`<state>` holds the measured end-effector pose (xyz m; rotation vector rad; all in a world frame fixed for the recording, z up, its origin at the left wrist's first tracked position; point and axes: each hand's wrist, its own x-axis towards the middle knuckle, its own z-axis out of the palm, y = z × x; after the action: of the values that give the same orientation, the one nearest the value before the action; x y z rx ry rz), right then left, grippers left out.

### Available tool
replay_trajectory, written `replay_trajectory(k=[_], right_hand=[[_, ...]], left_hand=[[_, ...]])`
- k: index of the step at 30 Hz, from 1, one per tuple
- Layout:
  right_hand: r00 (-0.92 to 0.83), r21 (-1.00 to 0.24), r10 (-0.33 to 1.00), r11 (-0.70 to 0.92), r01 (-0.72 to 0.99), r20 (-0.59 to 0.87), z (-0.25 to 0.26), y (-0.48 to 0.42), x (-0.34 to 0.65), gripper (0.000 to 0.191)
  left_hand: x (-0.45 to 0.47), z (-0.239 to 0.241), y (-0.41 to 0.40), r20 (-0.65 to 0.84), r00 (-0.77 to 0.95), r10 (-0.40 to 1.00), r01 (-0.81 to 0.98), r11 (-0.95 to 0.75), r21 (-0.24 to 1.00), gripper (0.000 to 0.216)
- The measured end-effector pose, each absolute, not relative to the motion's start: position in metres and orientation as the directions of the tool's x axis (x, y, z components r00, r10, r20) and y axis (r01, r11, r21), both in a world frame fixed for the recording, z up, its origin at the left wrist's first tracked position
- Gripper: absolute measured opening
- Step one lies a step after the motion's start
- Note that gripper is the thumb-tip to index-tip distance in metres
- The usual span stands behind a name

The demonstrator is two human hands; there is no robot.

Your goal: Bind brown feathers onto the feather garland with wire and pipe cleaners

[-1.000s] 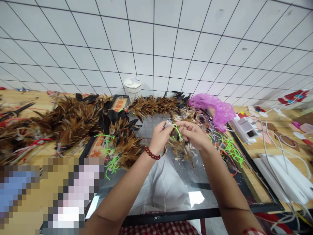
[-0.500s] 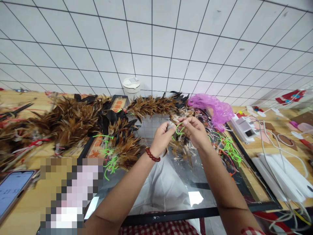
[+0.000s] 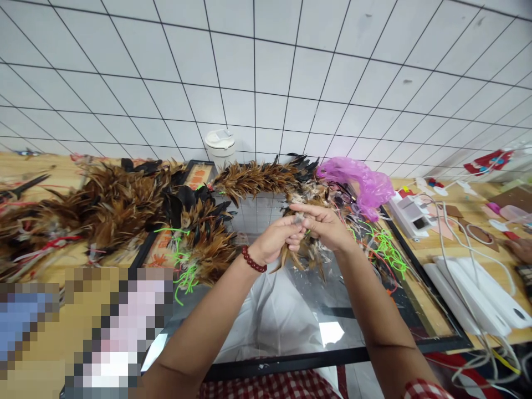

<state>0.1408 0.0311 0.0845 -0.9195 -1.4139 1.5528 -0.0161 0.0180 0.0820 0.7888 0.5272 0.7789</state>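
Note:
Over the middle of the glass-topped frame, my two hands meet at the fingertips. My left hand [image 3: 277, 239], below a dark red bead bracelet [image 3: 253, 259], has its fingers curled closed on a small bunch of brown feathers [image 3: 291, 259]; the tips point down below the fingers. My right hand [image 3: 330, 226] pinches at the bunch's pale, fluffy end with thumb and bent fingers, its index finger stretched leftward. The fingers mostly hide what lies between them. Behind the hands is a pile of loose feathers [image 3: 311, 194].
Brown feather garlands [image 3: 257, 180] lie behind and to the left. Green cords [image 3: 390, 252] and a purple plastic bag [image 3: 361, 180] are on the right. A white lidded container [image 3: 220, 145] stands by the tiled wall. Cables cross a white power adapter [image 3: 411, 213]. Another person's hand [image 3: 521, 249] shows far right.
The green cord loop between my hands has gone from sight. My hands have come together, and my right index finger has stretched out leftward. Another person's hand has appeared at the right edge.

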Motion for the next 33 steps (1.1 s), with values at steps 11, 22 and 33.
replay_trajectory(k=[11, 22, 33], right_hand=[[-0.361, -0.996, 0.932, -0.06, -0.07, -0.03, 0.086, 0.029, 0.144, 0.035], [-0.152, -0.985, 0.985, 0.061, -0.163, 0.086, 0.091, 0.029, 0.134, 0.03], [-0.089, -0.978, 0.974, 0.208, -0.026, 0.209, 0.088, 0.033, 0.138, 0.031]], left_hand=[[-0.022, 0.089, 0.017, -0.137, 0.759, 0.636, -0.372, 0.597, 0.711, 0.028], [-0.013, 0.085, 0.015, -0.087, 0.62, 0.78, -0.551, 0.511, 0.659, 0.029], [-0.003, 0.072, 0.02, 0.06, 0.207, 0.976, -0.469, 0.045, 0.882, 0.034]])
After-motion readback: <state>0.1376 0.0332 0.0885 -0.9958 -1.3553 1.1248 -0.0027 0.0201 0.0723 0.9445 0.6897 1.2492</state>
